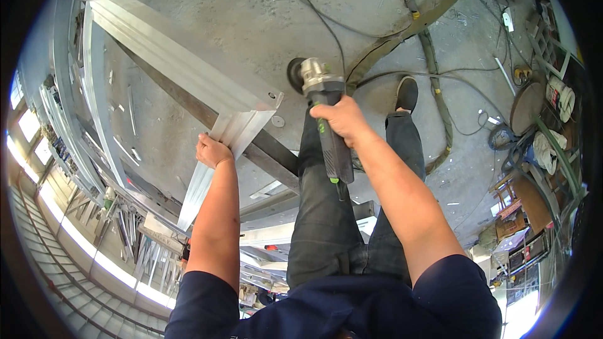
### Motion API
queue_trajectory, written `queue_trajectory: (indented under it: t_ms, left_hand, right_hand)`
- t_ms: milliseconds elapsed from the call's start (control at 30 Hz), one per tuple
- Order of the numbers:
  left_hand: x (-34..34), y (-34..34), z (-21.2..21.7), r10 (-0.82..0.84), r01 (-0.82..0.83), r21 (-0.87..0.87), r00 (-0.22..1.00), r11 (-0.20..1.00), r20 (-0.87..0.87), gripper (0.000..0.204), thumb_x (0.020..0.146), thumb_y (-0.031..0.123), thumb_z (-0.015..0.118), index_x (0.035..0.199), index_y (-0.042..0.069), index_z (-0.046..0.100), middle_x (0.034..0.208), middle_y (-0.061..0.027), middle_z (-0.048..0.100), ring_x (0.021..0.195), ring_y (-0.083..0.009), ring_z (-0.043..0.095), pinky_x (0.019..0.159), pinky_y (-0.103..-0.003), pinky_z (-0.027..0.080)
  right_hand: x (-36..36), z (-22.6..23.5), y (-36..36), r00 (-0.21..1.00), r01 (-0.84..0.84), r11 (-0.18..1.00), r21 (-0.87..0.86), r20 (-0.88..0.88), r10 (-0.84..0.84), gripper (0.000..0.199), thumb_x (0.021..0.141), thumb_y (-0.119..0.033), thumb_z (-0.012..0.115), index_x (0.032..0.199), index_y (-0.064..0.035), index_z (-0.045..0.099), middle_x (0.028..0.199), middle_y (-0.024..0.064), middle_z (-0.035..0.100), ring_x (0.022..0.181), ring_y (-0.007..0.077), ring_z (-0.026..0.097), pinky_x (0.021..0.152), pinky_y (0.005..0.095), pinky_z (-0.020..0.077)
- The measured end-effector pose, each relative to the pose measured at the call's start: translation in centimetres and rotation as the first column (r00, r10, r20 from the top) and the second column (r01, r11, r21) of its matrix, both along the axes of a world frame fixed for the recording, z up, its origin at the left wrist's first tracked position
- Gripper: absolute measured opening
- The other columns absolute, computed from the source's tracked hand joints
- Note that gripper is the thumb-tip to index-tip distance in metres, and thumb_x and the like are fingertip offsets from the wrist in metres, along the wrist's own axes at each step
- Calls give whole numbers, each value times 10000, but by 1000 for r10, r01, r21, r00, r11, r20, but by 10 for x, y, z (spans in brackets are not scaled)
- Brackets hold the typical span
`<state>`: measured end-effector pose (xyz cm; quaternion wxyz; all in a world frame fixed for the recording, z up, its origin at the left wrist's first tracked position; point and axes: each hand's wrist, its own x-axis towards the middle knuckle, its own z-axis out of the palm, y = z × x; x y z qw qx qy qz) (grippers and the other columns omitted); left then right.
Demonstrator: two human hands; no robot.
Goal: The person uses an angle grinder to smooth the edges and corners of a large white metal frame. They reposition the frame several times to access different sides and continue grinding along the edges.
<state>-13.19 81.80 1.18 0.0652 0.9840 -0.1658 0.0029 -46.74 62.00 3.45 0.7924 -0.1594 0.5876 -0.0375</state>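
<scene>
A: While the left hand (212,150) clamps the corner of the aluminium frame (188,69), the right hand (339,118) is wrapped round the angle grinder (323,110), its disc just beside the frame's joint.

B: Probably about to dress that joint; the next move needs the disc brought squarely onto the mitre.

A: Open concrete floor (264,12) lies ahead; cables (433,63) trail near the foot.

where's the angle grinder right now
In the head view the angle grinder is just right of centre, gripped in the right hand, its disc beside the corner of the aluminium frame.
</scene>
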Motion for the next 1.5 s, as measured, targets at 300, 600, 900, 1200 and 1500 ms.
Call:
queue_trajectory:
  t_ms: [300,600,900,1200,1500]
  left_hand:
    - [-11,-11,6,-30,31,-18,999,999,22,536,1036,384,449,986,-58,748,982,-239,748,902,-385,704,853,-476,523]
    - [-6,-7,3,-37,37,-18,999,999,-13,551,1034,396,443,982,-59,749,976,-252,742,906,-395,696,861,-488,513]
    - [-6,-6,3,-37,37,-42,999,998,2,534,1030,372,441,976,-42,774,971,-246,740,942,-409,680,886,-479,503]
    - [-9,-12,5,-6,4,-69,1000,998,-28,529,1028,373,447,989,-41,774,981,-248,740,933,-399,686,876,-481,510]
    - [-13,-14,7,-9,8,-76,1000,997,-13,536,1036,368,438,995,-53,767,976,-235,740,935,-399,679,890,-480,501]
  right_hand:
    - [-3,-10,1,994,5,997,76,109,-13,271,774,-169,800,963,-10,686,817,55,654,676,152,617,593,348,490]
    - [3,-8,-1,994,-34,998,46,109,29,290,761,-180,800,968,-17,680,847,49,645,712,149,605,627,357,488]
    - [4,-10,-7,987,-155,988,23,50,154,481,689,-199,802,1079,31,639,941,113,669,832,211,633,747,369,518]
    - [3,-10,-6,989,-135,986,-93,39,140,349,720,-148,801,991,30,672,826,70,658,693,170,608,638,344,500]
    - [9,6,-26,953,-301,947,-110,-61,296,451,661,-221,784,997,58,673,845,127,675,776,231,637,723,371,508]
